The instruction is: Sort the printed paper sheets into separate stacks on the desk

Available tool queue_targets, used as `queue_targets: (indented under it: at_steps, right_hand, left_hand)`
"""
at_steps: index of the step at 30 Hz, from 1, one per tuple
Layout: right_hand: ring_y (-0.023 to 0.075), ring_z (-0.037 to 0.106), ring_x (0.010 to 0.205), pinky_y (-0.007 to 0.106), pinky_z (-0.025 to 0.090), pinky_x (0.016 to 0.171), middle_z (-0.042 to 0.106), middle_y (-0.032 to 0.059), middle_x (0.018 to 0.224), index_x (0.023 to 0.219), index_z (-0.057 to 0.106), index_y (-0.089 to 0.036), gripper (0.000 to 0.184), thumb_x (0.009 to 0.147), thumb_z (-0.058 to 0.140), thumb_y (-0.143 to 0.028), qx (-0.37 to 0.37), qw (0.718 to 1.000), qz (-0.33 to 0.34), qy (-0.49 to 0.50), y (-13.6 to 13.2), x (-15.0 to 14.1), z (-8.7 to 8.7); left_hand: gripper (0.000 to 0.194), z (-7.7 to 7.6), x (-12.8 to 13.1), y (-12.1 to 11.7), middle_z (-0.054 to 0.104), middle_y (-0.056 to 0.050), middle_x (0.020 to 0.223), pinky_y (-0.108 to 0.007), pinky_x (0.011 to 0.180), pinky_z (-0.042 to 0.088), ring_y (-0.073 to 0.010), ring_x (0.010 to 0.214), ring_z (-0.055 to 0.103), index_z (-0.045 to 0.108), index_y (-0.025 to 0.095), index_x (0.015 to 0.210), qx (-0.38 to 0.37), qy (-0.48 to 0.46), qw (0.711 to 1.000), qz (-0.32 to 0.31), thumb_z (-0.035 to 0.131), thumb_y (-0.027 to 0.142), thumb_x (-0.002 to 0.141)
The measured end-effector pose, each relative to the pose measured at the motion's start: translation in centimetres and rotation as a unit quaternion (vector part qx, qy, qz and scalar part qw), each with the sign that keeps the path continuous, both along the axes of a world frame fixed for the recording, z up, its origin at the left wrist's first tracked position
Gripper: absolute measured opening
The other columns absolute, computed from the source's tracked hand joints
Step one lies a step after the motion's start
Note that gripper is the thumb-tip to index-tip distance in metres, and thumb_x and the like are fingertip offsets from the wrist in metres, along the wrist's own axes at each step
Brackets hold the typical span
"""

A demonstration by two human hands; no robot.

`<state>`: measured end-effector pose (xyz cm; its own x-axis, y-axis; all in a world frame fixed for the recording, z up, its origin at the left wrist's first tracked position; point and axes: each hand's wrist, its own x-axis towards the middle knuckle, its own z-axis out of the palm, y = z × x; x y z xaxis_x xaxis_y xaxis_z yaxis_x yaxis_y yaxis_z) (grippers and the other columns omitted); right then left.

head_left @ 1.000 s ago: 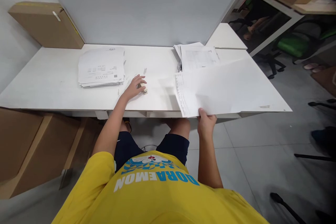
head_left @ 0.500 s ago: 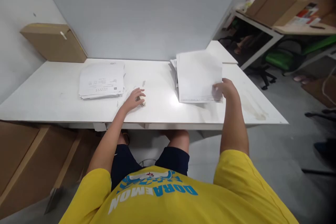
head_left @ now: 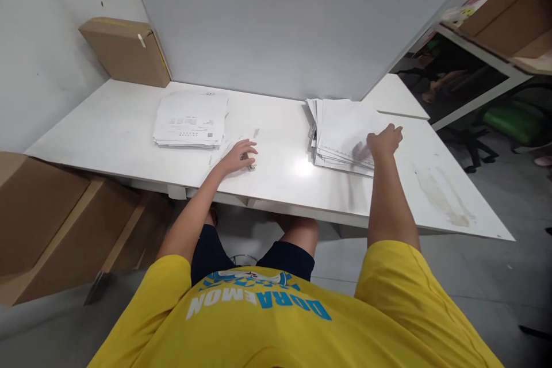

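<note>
My left hand point(head_left: 238, 158) rests on the white table with its fingers curled around a small object that looks like a stapler point(head_left: 251, 167); only its metal end shows. To the left of that hand lies a neat stack of printed papers point(head_left: 190, 121). On the right is a looser stack of white sheets point(head_left: 340, 132), its left edges fanned out. My right hand point(head_left: 384, 141) is over the right edge of this stack, fingers apart, with nothing visible in them.
A cardboard box point(head_left: 125, 52) stands at the table's back left corner, against a grey panel point(head_left: 276, 23). Large cardboard pieces point(head_left: 52, 230) are below left. To the right are another desk with boxes point(head_left: 509, 17) and a green chair point(head_left: 511, 121).
The top sheet at the right stack, earlier raised at its edge by my right hand, now lies lower. That hand's fingers have opened. My left hand stays at the stapler; the view has shifted.
</note>
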<state>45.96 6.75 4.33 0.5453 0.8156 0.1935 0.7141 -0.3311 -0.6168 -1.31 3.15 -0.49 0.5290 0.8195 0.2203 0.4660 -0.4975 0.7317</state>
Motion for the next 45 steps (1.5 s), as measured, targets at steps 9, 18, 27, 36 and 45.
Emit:
queue_targets:
  at_steps: [9, 18, 27, 36, 45]
  right_hand:
    - [0.0297, 0.024, 0.151, 0.052, 0.027, 0.12, 0.021, 0.0143, 0.165, 0.145, 0.042, -0.02, 0.06, 0.094, 0.048, -0.051, 0.087, 0.93, 0.357, 0.016, -11.8, -20.1, -4.6]
    - [0.026, 0.047, 0.139, 0.051, 0.04, 0.114, 0.054, 0.0127, 0.146, 0.13, 0.059, -0.022, 0.038, 0.099, 0.041, -0.031, 0.111, 0.93, 0.35, -0.016, -20.5, -21.5, -9.5]
    - [0.0259, 0.049, 0.138, 0.051, 0.039, 0.111, 0.061, 0.0112, 0.139, 0.122, 0.064, -0.02, 0.034, 0.097, 0.041, -0.024, 0.13, 0.951, 0.276, -0.049, -21.0, -23.7, -10.1]
    - [0.0273, 0.054, 0.132, 0.052, 0.04, 0.112, 0.064, 0.0115, 0.134, 0.12, 0.066, -0.023, 0.034, 0.097, 0.046, -0.037, 0.087, 0.929, 0.32, 0.165, -23.5, -26.5, -6.7]
    - [0.0277, 0.064, 0.116, 0.046, 0.051, 0.099, 0.07, 0.0096, 0.123, 0.118, 0.065, -0.025, 0.053, 0.084, 0.058, -0.066, -0.085, 0.659, 0.342, 0.665, -20.7, -32.2, -4.0]
  left_hand:
    - [0.033, 0.6, -1.4, 0.0, 0.059, -0.012, 0.14, -0.044, 0.117, 0.036, -0.025, 0.139, 0.046, 0.066, 0.018, 0.116, 0.105, -0.038, 0.975, 0.194, 0.042, 0.032, 0.096]
    - [0.048, 0.9, -8.8, 1.2, 0.053, -0.016, 0.145, -0.056, 0.114, 0.029, -0.0376, 0.136, 0.042, 0.059, 0.018, 0.131, 0.172, 0.131, 0.905, 0.366, 0.063, 0.03, 0.085]
    - [0.031, 0.6, -9.1, 0.5, 0.071, -0.014, 0.11, -0.046, 0.101, 0.045, -0.0273, 0.109, 0.061, 0.067, 0.014, 0.113, 0.181, 0.01, 0.865, 0.467, 0.04, 0.022, 0.099]
    - [0.036, 4.9, -8.9, -6.3, 0.07, -0.011, 0.111, -0.039, 0.097, 0.047, -0.0221, 0.106, 0.064, 0.066, 0.017, 0.118, 0.326, -0.051, 0.819, 0.469, 0.038, 0.034, 0.103]
    - [0.021, 2.0, -4.5, -19.5, 0.074, -0.009, 0.081, -0.034, 0.064, 0.041, -0.0215, 0.074, 0.067, 0.069, 0.017, 0.102, 0.436, 0.148, 0.861, 0.218, 0.049, 0.02, 0.096]
